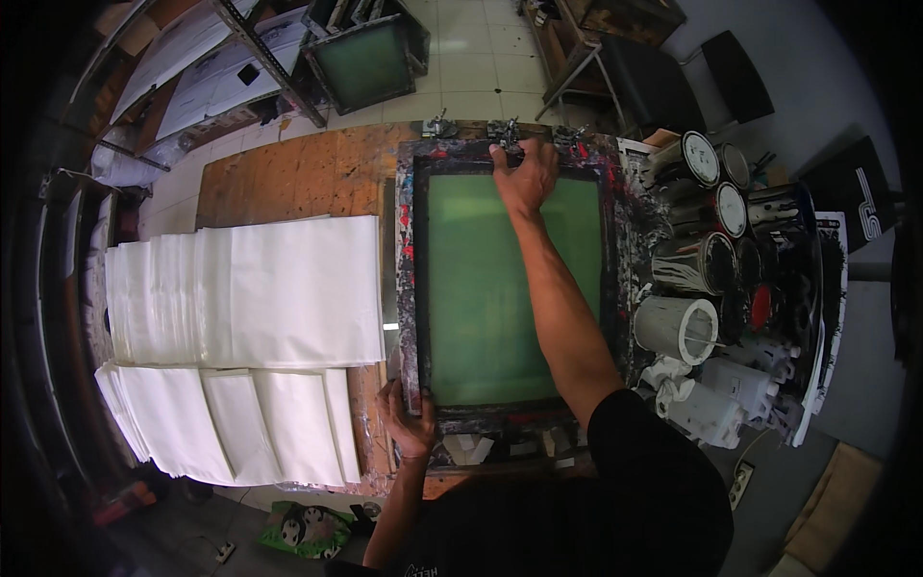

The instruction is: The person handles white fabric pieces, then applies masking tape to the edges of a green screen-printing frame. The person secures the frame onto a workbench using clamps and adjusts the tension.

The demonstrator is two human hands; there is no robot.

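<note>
A screen-printing workshop: a green mesh screen (500, 288) in an ink-spattered frame lies clamped on a worn wooden table (298, 173), open ink cans (716, 212) (most smeared black) crowd its right side, stacks of white sheets (260, 298) lie left, and another screen (365, 62) leans against shelving.

Green-meshed printing screen (500, 288) in an ink-stained frame lies flat on the table

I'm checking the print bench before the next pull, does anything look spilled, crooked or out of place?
Nothing stands out. The screen frame lies square on the table, left hand at its near corner, right hand on its far edge. Paint smears cover the frame and the cans, but no fresh spill shows. The white stacks are neatly fanned.
</note>
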